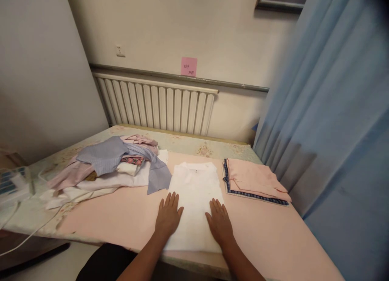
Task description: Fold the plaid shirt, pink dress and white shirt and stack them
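Observation:
A white shirt (196, 216), folded into a neat rectangle with its collar at the far end, lies in front of me on a pink cloth (121, 214). My left hand (169, 216) rests flat along the shirt's left edge, fingers stretched out. On the opposite edge, my right hand (219, 221) lies palm down with its fingers extended. Neither hand grips anything; both press lightly or rest on the fabric.
To the left is a loose heap of clothes (106, 155) in grey-blue, pink and white. At the right sits a folded stack (255, 177), pink over dark plaid. A radiator (158, 103) stands behind the table; a blue curtain (328, 103) hangs along the right.

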{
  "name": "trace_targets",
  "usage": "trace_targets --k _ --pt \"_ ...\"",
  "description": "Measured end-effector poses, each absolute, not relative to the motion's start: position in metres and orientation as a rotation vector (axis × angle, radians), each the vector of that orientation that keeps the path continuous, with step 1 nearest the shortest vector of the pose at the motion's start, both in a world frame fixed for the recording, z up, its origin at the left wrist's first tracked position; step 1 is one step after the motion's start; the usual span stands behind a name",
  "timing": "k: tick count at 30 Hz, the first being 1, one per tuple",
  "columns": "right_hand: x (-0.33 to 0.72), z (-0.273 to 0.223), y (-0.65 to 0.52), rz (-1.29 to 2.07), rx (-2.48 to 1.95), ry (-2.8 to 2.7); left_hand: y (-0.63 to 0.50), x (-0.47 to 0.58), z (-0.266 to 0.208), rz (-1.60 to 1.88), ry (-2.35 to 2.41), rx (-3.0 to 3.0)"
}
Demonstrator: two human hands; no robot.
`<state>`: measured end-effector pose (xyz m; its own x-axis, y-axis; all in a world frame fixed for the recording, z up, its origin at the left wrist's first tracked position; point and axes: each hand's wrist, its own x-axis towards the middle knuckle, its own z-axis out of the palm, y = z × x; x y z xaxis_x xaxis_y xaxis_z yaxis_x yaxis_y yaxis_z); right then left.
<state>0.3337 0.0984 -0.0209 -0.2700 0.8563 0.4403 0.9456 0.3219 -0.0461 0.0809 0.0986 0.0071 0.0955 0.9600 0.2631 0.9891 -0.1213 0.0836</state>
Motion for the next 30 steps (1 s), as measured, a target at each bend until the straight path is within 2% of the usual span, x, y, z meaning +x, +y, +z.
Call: trace_targets --k 30 --pt "0.3343 -0.0242 0.0992 -0.404 -1.566 -2.209 0.0975 0.0815 0.0091 -0.372 -2.000 -2.224"
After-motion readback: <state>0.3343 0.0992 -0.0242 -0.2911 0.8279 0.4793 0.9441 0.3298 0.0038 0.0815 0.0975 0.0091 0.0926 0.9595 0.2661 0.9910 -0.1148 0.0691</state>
